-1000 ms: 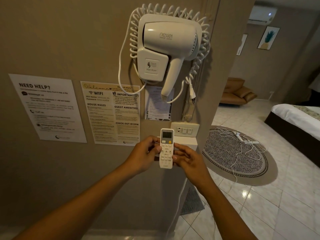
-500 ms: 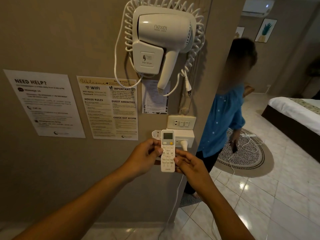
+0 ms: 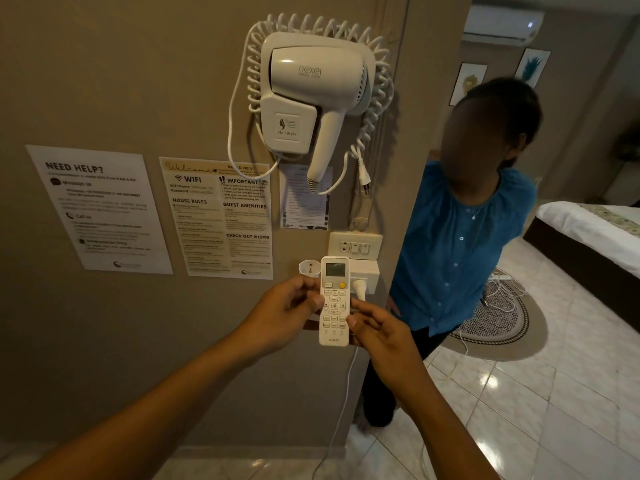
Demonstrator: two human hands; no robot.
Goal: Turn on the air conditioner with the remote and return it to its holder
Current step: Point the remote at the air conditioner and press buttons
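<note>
Closer now by the wall corner, a person in a blue shirt (image 3: 460, 244) hides part of the rug (image 3: 502, 317), while left hand (image 3: 287, 315) and right hand (image 3: 375, 329) pinch the upright remote (image 3: 334, 301), its holder indiscernible.

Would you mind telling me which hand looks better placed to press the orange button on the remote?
Probably the left hand. Its thumb lies on the remote at mid-height, nearer the orange button. The right hand grips the lower right edge, farther below, and seems better suited to steadying.
</note>
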